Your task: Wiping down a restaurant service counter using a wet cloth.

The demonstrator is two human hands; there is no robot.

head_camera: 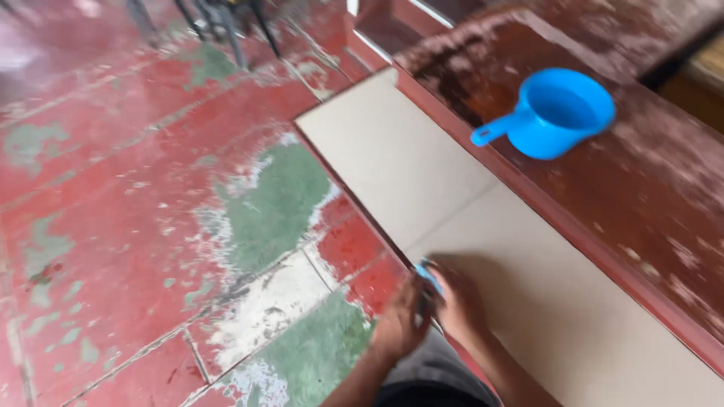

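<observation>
Both sets of fingers (431,295) are curled shut around a small light-blue object (427,274) — too blurred to say what kind — pinched between the left hand (401,320) and the right hand (461,307) at the near edge of the pale beige tiles (422,181). The object sits just where the tile edge meets the worn red floor (136,196), whose paint has flaked to green and white patches. To work this edge well, I judge the hands should keep the object pressed flat against the tile border and move along it steadily, following the line rather than drifting onto the floor. Well apart, up on the reddish ledge (641,188), stands a bright blue dipper (554,113) — handle pointing towards the tiles.
</observation>
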